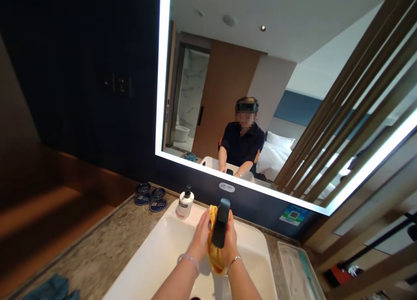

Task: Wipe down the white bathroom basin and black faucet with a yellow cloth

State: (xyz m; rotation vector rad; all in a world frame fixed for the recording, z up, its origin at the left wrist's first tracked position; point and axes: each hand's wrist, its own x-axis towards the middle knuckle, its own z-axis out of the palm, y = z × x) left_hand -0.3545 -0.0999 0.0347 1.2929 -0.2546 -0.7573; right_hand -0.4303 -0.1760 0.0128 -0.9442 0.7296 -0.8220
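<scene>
A yellow cloth (216,257) hangs bunched between my two hands over the white sink (169,243), behind and below the black faucet (221,224). My left hand (201,231) is closed on the cloth's left side, just left of the faucet. On the other side, my right hand (231,234) grips the cloth, its fingers partly hidden by the faucet. Whether water is running I cannot tell. A white pump bottle (184,205) stands on the sink's back left corner.
Two glasses (158,194) sit on dark coasters at the stone counter's (130,235) back left. A blue-grey cloth (54,288) lies at the front left. Right of the sink is a clear-lidded tray (295,265). A lit mirror (228,87) above reflects a person at the sink.
</scene>
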